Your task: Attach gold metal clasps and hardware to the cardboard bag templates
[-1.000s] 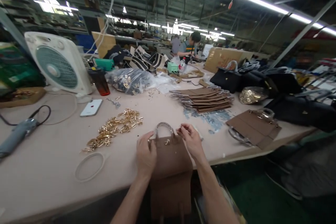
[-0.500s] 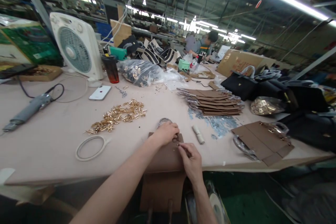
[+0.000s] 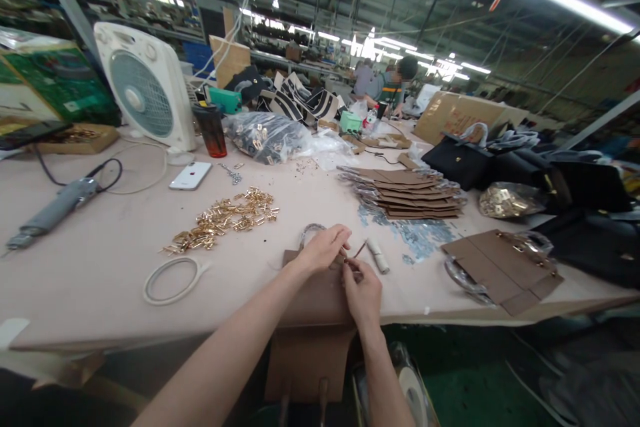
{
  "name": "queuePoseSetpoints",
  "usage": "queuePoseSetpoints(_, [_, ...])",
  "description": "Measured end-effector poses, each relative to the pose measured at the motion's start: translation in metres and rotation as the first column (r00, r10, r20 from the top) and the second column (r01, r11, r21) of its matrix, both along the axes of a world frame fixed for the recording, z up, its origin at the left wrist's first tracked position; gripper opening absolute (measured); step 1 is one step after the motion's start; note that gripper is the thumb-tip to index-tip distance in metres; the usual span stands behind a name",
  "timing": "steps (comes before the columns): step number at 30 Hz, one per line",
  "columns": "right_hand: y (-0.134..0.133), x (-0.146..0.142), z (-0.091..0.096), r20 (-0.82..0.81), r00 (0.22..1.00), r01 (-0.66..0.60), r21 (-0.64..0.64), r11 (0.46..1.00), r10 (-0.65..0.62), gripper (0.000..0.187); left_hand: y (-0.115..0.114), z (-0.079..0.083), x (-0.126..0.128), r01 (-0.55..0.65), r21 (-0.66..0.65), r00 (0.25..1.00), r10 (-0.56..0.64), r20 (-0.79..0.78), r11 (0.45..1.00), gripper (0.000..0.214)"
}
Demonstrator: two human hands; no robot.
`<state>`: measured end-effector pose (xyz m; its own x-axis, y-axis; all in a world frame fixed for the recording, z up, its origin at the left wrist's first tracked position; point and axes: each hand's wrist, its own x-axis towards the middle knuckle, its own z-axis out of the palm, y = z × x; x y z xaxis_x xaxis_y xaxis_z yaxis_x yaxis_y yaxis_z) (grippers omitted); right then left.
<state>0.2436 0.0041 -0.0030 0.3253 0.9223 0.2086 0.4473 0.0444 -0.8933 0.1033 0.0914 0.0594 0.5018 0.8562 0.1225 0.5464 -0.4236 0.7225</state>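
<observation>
A brown leather bag panel [image 3: 320,297] lies at the table's front edge, and its lower part hangs down with two straps at the bottom. Behind my left hand shows a plastic-wrapped handle [image 3: 311,230]. My left hand [image 3: 326,250] is closed at the panel's upper right corner, its fingers bent over a bit of brown leather. Just below, my right hand [image 3: 363,290] pinches at the same spot; its fingertips hide what they hold. A thin brown strip [image 3: 361,248] sticks up between the hands.
Gold metal fittings [image 3: 225,219] are heaped at left, near a tape roll [image 3: 173,281], phone [image 3: 191,176] and electric screwdriver [image 3: 55,213]. Stacked brown panels [image 3: 415,193], a small pale roll [image 3: 377,256] and a brown bag piece [image 3: 500,267] lie right. A fan [image 3: 145,90] stands behind.
My left hand has shifted slightly right, and my right hand has moved up to meet it. The thin brown strip now sticks up beside the fingers.
</observation>
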Motion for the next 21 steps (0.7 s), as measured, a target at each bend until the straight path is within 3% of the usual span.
queuePoseSetpoints(2, [0.002, 0.005, -0.001, -0.085, 0.996, 0.007, -0.071, 0.997, -0.013, 0.038, -0.003, -0.006, -0.006, -0.093, 0.007, 0.994, 0.094, -0.047, 0.996, 0.038])
queuePoseSetpoints(5, [0.006, 0.011, -0.001, -0.167, 0.986, -0.027, -0.109, 0.994, 0.009, 0.042, -0.01, -0.014, -0.017, -0.122, 0.019, 0.983, 0.123, -0.137, 0.992, 0.032])
queuePoseSetpoints(9, [0.01, 0.015, 0.001, -0.195, 0.98, -0.058, -0.119, 0.991, 0.034, 0.042, -0.02, -0.013, -0.022, -0.079, 0.047, 0.934, 0.09, -0.347, 0.996, 0.073])
queuePoseSetpoints(11, [0.01, 0.015, 0.002, -0.2, 0.979, -0.07, -0.117, 0.991, 0.045, 0.04, -0.021, -0.011, -0.018, -0.107, 0.049, 0.901, 0.117, -0.417, 0.993, 0.08])
queuePoseSetpoints(21, [0.006, 0.015, -0.004, -0.121, 0.991, -0.068, -0.103, 0.992, 0.055, 0.031, -0.008, -0.015, -0.011, -0.066, 0.022, 0.884, 0.069, -0.462, 0.998, 0.078])
